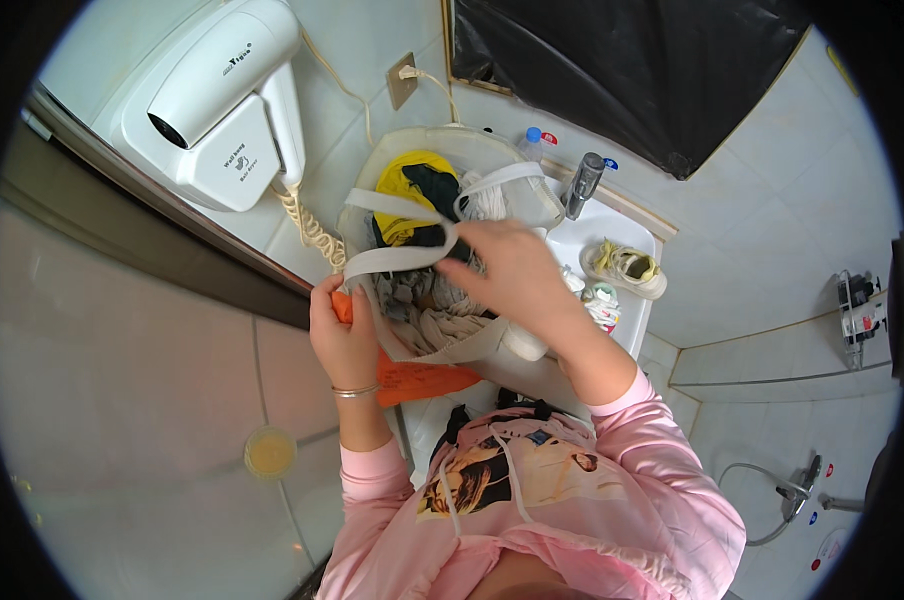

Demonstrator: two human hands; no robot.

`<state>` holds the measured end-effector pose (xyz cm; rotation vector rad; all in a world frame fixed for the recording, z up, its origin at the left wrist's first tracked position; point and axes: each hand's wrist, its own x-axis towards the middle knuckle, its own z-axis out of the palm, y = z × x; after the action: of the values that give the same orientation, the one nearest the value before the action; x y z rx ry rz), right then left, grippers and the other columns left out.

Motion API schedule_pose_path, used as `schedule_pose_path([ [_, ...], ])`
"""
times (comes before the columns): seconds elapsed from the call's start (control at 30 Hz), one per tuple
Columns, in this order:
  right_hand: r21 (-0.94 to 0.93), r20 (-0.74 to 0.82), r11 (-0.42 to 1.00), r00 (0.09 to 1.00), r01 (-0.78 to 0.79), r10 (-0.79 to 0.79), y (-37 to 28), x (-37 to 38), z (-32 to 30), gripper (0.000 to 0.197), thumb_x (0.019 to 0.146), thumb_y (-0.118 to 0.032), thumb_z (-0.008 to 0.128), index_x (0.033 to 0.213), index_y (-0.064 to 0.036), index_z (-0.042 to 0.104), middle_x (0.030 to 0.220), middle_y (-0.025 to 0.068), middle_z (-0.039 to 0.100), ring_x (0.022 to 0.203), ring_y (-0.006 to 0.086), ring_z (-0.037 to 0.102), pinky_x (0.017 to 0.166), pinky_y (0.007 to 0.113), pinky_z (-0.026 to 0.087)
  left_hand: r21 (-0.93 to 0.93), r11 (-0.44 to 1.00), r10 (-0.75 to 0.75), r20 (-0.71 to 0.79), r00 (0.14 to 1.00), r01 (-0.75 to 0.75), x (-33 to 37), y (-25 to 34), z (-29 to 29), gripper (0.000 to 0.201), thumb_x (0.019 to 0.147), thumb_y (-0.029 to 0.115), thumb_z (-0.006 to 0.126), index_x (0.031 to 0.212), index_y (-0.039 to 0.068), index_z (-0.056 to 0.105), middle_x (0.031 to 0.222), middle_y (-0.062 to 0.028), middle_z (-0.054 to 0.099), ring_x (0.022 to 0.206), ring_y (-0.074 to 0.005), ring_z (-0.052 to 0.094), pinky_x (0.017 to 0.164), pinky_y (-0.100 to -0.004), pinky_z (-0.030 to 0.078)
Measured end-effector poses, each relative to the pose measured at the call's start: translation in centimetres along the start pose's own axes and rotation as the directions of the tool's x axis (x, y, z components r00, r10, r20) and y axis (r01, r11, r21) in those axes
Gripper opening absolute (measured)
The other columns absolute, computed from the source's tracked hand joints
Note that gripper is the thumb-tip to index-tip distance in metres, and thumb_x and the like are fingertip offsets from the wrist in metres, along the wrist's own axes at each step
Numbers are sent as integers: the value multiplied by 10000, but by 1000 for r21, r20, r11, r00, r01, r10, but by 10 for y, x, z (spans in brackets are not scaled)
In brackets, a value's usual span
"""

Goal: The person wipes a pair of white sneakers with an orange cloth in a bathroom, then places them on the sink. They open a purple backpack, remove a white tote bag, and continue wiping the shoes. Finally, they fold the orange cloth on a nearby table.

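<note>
A pale tote bag [557, 375] stands open before me, filled with clothes: a yellow and dark garment [400, 192], white cloth [485, 205] and greyish pieces [442, 325]. My right hand [517, 270] reaches over the bag, its fingers closed around a white strap [402, 260] that loops across the opening. At the bag's left rim my left hand [342, 335] is closed, with bright orange plastic [343, 306] showing between thumb and fingers. More orange plastic [427, 382] hangs below the near side of the tote; whether the two are one piece is hidden.
Behind and right of the bag is a white sink [627, 235] with a grey faucet [584, 185]. A light sneaker [624, 268] and small packages [602, 305] lie on it, near a blue-capped bottle [531, 145]. A wall hair dryer [222, 85] with a coiled cord [310, 230] hangs left.
</note>
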<state>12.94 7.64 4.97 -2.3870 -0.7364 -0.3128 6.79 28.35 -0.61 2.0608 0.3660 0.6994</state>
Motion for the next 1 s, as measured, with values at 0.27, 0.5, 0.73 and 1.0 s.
schedule_pose_path([
  [0.27, -25, -91, 990, 986, 141, -143, 22, 15, -5, 139, 795, -156, 632, 844, -26, 637, 913, 98, 655, 876, 310, 602, 774, 419, 483, 202, 946, 244, 74, 967, -254, 21, 21, -3, 383, 812, 184, 692, 1157, 57, 584, 1096, -149, 631, 961, -328, 616, 832, -344, 490],
  [0.5, -100, 174, 986, 973, -136, 152, 36, 82, 68, 384, 830, -259, 617, 1156, -73, 535, 1047, 220, 596, 958, 370, 605, 817, 441, 504, 335, 853, 230, 447, 864, -400, 21, 23, -11, 384, 750, 182, 700, 1114, 107, 606, 930, -122, 583, 814, -333, 606, 693, -395, 501],
  [0.73, -225, 363, 914, 842, -337, 400, 35, 97, 115, 738, 786, -363, 692, 1393, -124, 347, 1322, 281, 366, 1090, 468, 504, 875, 478, 481, 114, 945, 275, 234, 933, -307, 24, 3, -8, 173, 756, 106, 715, 844, 23, 591, 869, -142, 581, 792, -348, 580, 694, -371, 481],
  [1.0, -152, 333, 906, 843, -395, 423, 42, 83, 116, 729, 811, -325, 672, 1423, -142, 320, 1294, 255, 414, 1096, 457, 500, 912, 471, 459, 31, 961, 273, 62, 960, -275, 20, -7, -13, 192, 792, 96, 704, 927, 5, 602, 860, -131, 603, 778, -325, 590, 713, -356, 482],
])
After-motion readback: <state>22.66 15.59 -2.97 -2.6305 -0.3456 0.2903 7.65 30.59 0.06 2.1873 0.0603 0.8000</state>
